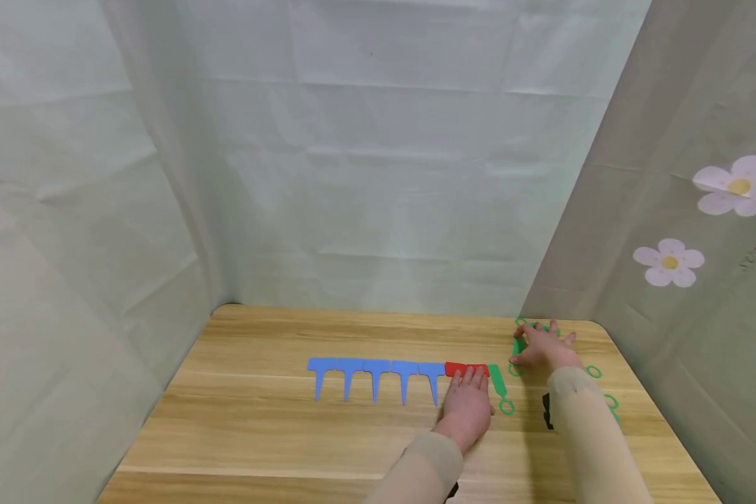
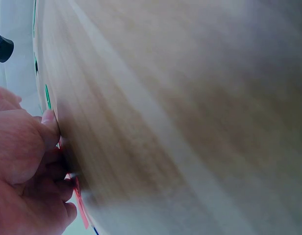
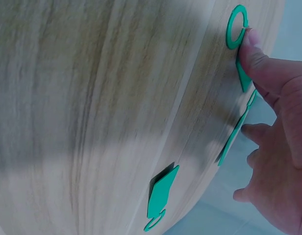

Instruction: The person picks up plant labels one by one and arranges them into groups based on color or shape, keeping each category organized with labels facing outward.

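Observation:
My left hand [image 1: 466,406] lies over two red flat pieces [image 1: 456,369], its fingers straight and side by side on their lower edge. Left of them, several blue T-shaped plant labels [image 1: 376,365] form a row, top bars end to end. Just right of the red ones lies a green tag with a ring end [image 1: 498,381]. My right hand [image 1: 544,348] is spread over green ring-ended tags at the far right corner. Its thumb [image 3: 259,61] touches one green tag [image 3: 243,73] just below the ring; the other fingers reach past a second green tag [image 3: 233,134].
More green rings [image 1: 594,372] show along the right side, partly behind the right forearm. The wooden table [image 1: 258,434] meets a pale cloth backdrop [image 1: 378,210] at its back edge. A flowered cloth [image 1: 718,294] hangs at the right.

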A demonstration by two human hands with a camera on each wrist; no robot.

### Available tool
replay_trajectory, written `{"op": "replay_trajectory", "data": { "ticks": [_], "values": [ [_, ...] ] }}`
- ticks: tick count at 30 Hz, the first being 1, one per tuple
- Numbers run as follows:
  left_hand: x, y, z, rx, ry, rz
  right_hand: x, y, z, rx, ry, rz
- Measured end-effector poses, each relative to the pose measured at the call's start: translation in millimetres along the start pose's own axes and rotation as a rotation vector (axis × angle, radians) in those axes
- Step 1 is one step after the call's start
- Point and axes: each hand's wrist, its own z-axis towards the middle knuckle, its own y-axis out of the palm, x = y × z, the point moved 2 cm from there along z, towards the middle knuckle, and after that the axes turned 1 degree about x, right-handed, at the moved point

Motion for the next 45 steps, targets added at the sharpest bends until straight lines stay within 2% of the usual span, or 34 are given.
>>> {"op": "replay_trajectory", "data": {
  "ticks": [4, 11, 22, 35, 45],
  "values": [
    [1.0, -0.1, -0.1, 0.0, 0.002, 0.007, -0.5, 1.2, 1.6, -0.015, 0.002, -0.008],
    [1.0, -1.9, -1.4, 0.003, 0.001, 0.007, -0.6, -3.5, -5.8, 0.064, 0.005, -0.029],
    [-2.3, -1.1, 1.4, 0.014, -0.009, -0.007, -8.4, -6.2, 3.4, 0.047, -0.012, -0.108],
    [-0.4, -6.2, -4.7, 0.017, -0.003, -0.008, -10.6, -8.1, 0.7, -0.021, 0.021, -0.056],
    [-1.1, -5.3, -5.2, 0.019, -0.009, 0.004, -2.5, -1.3, -2.0, 0.001, -0.03, -0.01]
  ]
}}
